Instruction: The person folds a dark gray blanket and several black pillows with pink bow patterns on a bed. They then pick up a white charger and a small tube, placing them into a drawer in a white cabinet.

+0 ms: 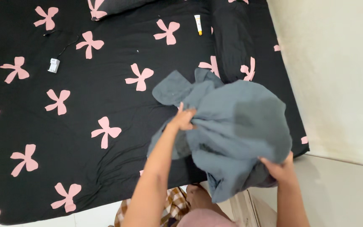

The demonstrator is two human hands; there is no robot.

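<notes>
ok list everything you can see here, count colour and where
grey garment: one, blue-grey, bunched, held up over the bed's near right part
bed sheet: one, black with pink bows, covers the bed filling most of the view
pillow: one, same black and pink print, top edge
bolster: one, same print, lying along the bed's right side
charger with cable: one, white plug, dark cable, upper left of sheet
small tube: one, white with orange end, top centre
wall: pale cream, right
floor: light, lower right
left hand: grip closed on the garment's left side
right hand: grip closed on the garment's lower right edge

1 head-worn view, steeply downward over the black bow-print mattress [85,109], close above both hands.
</notes>
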